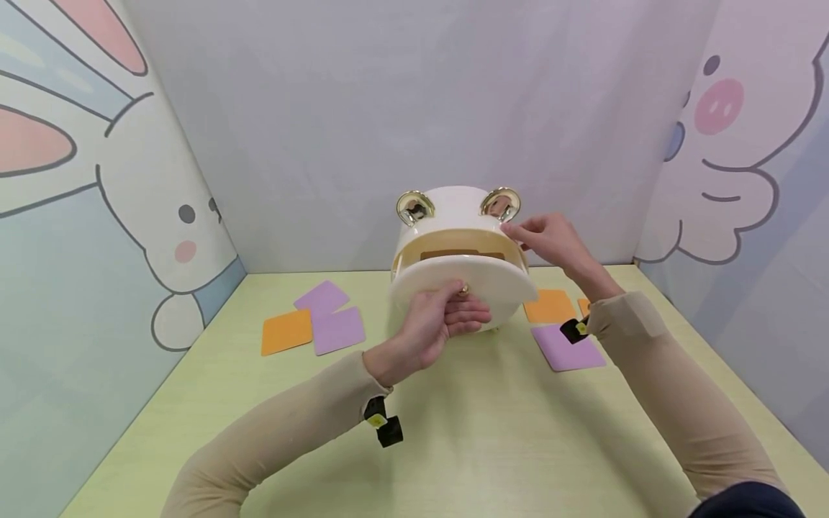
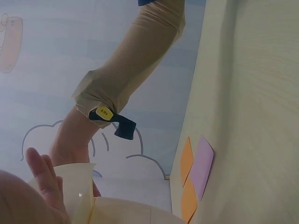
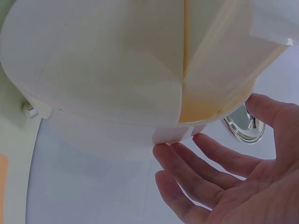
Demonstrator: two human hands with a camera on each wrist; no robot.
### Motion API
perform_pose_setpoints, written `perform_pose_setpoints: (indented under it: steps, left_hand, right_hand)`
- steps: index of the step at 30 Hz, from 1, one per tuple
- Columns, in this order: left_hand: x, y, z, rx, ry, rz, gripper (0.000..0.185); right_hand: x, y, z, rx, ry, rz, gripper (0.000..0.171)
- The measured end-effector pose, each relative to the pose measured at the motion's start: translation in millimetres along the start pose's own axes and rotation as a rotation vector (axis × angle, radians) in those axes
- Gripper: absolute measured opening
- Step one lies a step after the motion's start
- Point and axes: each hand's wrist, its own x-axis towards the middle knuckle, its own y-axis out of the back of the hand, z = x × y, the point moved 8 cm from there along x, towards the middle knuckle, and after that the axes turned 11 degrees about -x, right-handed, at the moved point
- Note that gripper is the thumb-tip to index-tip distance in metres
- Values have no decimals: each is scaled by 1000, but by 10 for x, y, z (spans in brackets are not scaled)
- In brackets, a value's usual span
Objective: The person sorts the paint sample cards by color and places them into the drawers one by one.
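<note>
Drawer (image 1: 463, 288) of box (image 1: 460, 216) stood part-open; left hand (image 1: 440, 324) pinched its knob (image 1: 463, 291), right hand (image 1: 550, 237) rested open-fingered on box. Cards (image 1: 314, 324) beside box untouched.

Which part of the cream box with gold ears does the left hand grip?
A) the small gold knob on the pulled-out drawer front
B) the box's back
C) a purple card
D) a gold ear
A: the left hand pinches the gold knob on the drawer front.
</note>
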Motion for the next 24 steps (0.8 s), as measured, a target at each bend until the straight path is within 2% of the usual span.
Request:
perform_pose_setpoints:
  steps: [24]
  left_hand:
    - [252, 75, 89, -28, -6, 29, 28]
  right_hand:
    - [30, -13, 13, -9, -4, 2, 70]
